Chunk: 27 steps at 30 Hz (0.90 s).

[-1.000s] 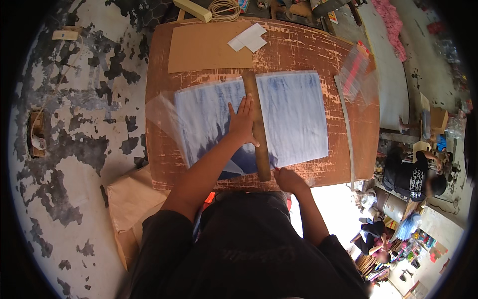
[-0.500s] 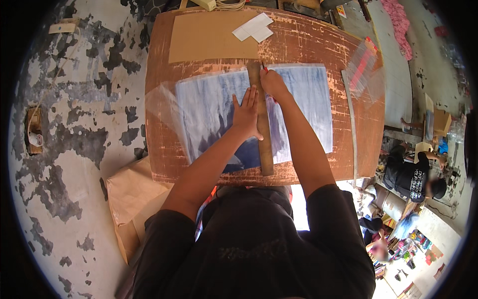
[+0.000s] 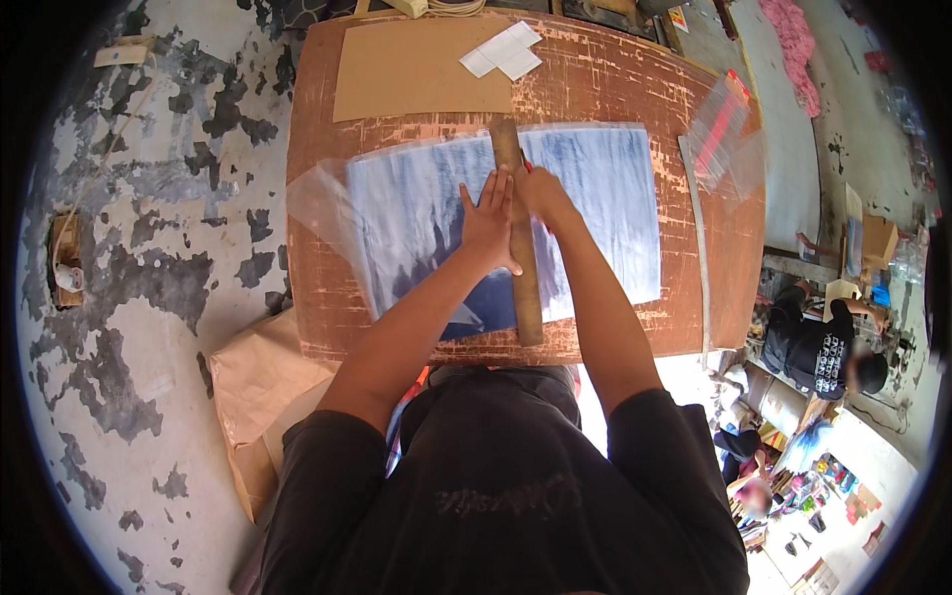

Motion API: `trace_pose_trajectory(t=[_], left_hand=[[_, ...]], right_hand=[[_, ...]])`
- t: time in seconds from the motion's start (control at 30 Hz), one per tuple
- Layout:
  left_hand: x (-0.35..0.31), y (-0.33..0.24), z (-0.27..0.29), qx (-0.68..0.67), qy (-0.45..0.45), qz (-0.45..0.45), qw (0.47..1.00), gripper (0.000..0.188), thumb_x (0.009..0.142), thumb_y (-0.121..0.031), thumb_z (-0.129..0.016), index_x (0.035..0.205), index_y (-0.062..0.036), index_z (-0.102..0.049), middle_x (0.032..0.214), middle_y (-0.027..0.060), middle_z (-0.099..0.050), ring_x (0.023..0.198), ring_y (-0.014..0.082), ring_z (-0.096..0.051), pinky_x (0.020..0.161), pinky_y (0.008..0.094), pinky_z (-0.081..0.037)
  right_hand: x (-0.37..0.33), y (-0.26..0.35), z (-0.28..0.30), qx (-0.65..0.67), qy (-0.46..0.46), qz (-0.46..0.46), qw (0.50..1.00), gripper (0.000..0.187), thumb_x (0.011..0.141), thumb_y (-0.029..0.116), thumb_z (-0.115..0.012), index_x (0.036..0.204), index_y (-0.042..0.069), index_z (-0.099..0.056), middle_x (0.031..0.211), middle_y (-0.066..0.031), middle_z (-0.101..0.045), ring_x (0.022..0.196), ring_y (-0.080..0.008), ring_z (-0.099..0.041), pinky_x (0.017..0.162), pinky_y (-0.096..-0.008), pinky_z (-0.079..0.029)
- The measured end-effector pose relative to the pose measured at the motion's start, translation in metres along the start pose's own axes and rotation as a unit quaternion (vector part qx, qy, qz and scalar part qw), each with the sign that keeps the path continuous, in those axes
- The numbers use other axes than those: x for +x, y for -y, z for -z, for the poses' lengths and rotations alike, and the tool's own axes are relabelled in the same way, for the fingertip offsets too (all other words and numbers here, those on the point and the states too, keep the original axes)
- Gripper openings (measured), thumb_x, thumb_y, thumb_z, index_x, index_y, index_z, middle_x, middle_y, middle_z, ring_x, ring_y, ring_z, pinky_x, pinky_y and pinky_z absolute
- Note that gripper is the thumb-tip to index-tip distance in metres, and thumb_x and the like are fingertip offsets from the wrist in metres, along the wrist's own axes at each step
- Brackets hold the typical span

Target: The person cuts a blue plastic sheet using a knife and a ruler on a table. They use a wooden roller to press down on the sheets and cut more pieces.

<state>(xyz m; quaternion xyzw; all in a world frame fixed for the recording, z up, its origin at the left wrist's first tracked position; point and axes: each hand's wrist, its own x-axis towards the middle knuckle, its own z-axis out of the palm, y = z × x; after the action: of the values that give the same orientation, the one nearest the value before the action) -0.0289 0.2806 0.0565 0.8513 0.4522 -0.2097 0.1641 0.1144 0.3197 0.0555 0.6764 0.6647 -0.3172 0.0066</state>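
A: What has moved since the previous frame?
B: The right hand [image 3: 541,195] has slid a little down the frame, away from the straightedge's upper end. The left hand [image 3: 486,233] has stayed about where it was, near the centre.

A: How are the hands set?
B: The left is spread flat, thumb apart, pressing on the sheets with its fingertips and thumb reaching the brown straightedge [image 3: 528,297]; it grips nothing visible. The right is curled around a slim red tool [image 3: 527,167], just right of the straightedge; its working tip is too small to make out.

A: And the sheets?
B: The blue-and-white sheets [image 3: 610,218] lie across the middle of the frame on the worn brown table [image 3: 315,159], with the straightedge over them. Clear film [image 3: 319,210] juts out at their left.

A: How would they handle?
B: Probably light and limp, the glossy film slippery and quick to crease. A flat palm should steady them better than a pinch; for lifting, two opposite edges, left and right, look best. The straightedge seems stiff, so pressure spread along its length would suit it.
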Motion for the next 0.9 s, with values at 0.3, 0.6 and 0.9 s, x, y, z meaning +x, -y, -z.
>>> trace_pose_trajectory(t=[0.3,0.6,0.9], left_hand=[[-0.003,-0.002,0.001,-0.02,-0.007,-0.001,1.0,0.173,0.046,-0.072,-0.096,0.168,0.0068,-0.001,0.178,0.0219,0.008,0.167,0.033,0.002,0.123,0.0767,-0.014],[0.002,-0.001,-0.004,-0.001,-0.027,0.005,1.0,0.175,0.043,-0.078,-0.093,0.169,0.0046,-0.003,0.179,0.0202,0.006,0.166,0.0322,0.0,0.122,0.0784,-0.015],[-0.001,0.0,-0.008,0.002,-0.022,0.004,1.0,0.175,0.044,-0.08,-0.092,0.169,0.0043,-0.002,0.179,0.021,0.005,0.166,0.033,0.001,0.122,0.0787,-0.015]], right_hand=[[-0.156,-0.025,-0.087,0.185,-0.021,-0.187,0.964,0.051,0.108,0.041,-0.046,0.116,-0.006,-0.064,0.105,-0.0438,-0.067,0.107,-0.0589,-0.066,0.092,-0.0628,-0.053],[-0.266,-0.029,-0.121,0.172,0.067,-0.253,0.95,0.059,0.109,0.045,-0.046,0.114,-0.011,-0.064,0.103,-0.0419,-0.069,0.106,-0.0572,-0.068,0.093,-0.0601,-0.053],[-0.253,-0.023,-0.037,0.112,0.138,-0.186,0.966,0.056,0.111,0.043,-0.04,0.115,-0.008,-0.064,0.111,-0.0403,-0.068,0.108,-0.0552,-0.068,0.095,-0.063,-0.052]])
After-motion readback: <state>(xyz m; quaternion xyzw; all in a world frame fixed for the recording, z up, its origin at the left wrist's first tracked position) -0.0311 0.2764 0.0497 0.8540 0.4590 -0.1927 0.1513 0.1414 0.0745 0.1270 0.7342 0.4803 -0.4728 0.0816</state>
